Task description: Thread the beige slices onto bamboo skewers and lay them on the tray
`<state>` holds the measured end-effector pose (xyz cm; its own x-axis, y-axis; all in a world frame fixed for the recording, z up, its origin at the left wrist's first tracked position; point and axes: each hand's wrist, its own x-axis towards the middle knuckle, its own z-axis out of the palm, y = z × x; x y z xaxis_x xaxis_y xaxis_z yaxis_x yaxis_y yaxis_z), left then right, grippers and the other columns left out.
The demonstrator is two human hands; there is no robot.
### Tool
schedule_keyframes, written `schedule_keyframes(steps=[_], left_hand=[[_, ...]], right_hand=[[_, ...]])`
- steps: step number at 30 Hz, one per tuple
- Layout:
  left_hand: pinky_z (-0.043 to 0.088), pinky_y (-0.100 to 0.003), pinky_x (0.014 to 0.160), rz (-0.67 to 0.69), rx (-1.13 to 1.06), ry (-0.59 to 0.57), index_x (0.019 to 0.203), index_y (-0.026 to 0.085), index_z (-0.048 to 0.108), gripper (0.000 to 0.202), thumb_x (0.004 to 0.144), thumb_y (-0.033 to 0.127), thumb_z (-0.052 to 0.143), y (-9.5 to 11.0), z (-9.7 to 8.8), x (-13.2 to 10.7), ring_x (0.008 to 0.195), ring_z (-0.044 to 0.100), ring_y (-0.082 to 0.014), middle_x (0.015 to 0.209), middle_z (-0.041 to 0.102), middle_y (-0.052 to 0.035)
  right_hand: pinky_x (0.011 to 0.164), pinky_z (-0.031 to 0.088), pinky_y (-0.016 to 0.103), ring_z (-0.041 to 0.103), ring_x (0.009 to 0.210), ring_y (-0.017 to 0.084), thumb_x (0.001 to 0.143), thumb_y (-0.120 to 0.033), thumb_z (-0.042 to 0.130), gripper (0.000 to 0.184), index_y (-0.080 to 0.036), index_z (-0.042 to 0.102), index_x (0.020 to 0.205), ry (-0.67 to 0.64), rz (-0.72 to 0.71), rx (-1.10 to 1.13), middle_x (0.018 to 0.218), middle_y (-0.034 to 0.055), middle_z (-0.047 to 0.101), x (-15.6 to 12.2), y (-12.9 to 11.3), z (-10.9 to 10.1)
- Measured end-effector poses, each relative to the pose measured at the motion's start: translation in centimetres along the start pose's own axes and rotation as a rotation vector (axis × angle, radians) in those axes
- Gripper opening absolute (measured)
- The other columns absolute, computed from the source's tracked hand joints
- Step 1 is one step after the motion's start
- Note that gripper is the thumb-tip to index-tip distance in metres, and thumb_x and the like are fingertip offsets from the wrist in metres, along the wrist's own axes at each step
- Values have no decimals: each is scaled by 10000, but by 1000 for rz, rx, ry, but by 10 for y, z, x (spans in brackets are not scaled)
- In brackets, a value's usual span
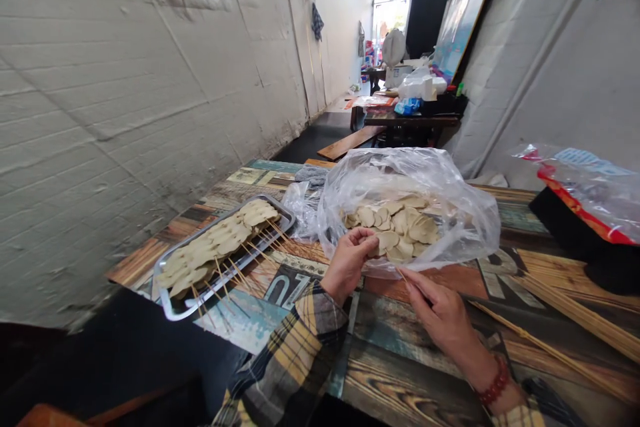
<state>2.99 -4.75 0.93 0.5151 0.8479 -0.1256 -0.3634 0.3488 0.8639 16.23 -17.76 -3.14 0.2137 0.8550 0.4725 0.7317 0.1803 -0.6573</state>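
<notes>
A clear plastic bag (463, 197) lies wide on the table, with a heap of thin, flat beige slices (407, 225) inside it. At the bag's near edge my left hand (350, 260) is closed in a pinch, its fingertips on the edge of a slice. My right hand (443, 317) grips a thin wooden skewer (401, 273), whose tip points toward the bag; the palm hides most of it. To the left, a metal tray (175, 313) bears rows of slices threaded on skewers (220, 247), their bare sticks over the near rim.
Loose skewers (583, 313) lie at the table's right, near a black container (570, 227) with red-edged plastic packaging. A grey cloth (311, 175) rests behind the tray. Farther back are a wooden bench (353, 141) and a cluttered dark table (410, 120). A white wall (150, 80) runs along the left.
</notes>
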Motion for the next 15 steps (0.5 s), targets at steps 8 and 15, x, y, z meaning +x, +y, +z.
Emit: schedule_keyframes(steps=[8, 15], left_hand=[[434, -229, 583, -39, -41, -8, 717, 136, 593, 374, 535, 340, 849, -2, -1, 0, 551, 506, -72, 630, 555, 29], [412, -229, 580, -44, -40, -23, 711, 135, 593, 368, 535, 337, 845, -4, 1, -2, 550, 517, -79, 626, 552, 28]], right_hand=[[735, 597, 312, 735, 840, 208, 933, -284, 448, 324, -210, 703, 1117, -6, -26, -27, 1004, 77, 757, 0, 0, -2], [769, 600, 333, 731, 876, 221, 935, -284, 440, 327, -208, 704, 1112, 4, -32, -32, 1021, 91, 751, -1, 1, 0]])
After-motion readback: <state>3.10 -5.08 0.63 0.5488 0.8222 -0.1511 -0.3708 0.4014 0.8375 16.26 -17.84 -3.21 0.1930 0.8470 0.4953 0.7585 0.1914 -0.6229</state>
